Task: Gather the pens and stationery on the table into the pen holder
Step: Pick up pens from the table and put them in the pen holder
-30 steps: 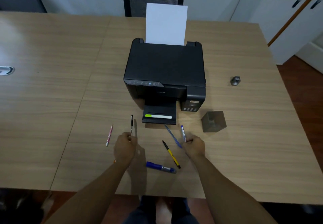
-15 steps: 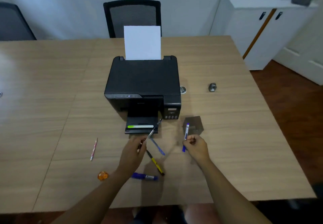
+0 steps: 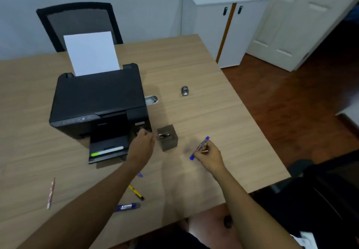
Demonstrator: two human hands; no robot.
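The grey square pen holder [image 3: 169, 143] stands on the table just right of the printer. My left hand [image 3: 142, 144] is at its left rim, fingers closed on the end of a black pen [image 3: 164, 135] whose other end reaches over the holder's opening. To the right of the holder, my right hand [image 3: 210, 155] grips a blue pen [image 3: 201, 146] above the table. A yellow-black pen [image 3: 136, 192], a blue marker [image 3: 127, 206] and a red pencil [image 3: 50, 193] lie near the front edge. A blue pen tip [image 3: 140, 175] shows under my left arm.
A black printer [image 3: 99, 101] with paper upright stands at centre-left; a green-and-white highlighter [image 3: 107, 151] lies on its output tray. A small grey object [image 3: 185, 90] and a metal tin [image 3: 151, 99] sit behind the holder. The table's right edge [image 3: 258, 132] is close.
My left hand has carried the black pen from the table's front to the holder's opening. The right hand has lifted the blue pen and moved right of the holder. The view has swung right.
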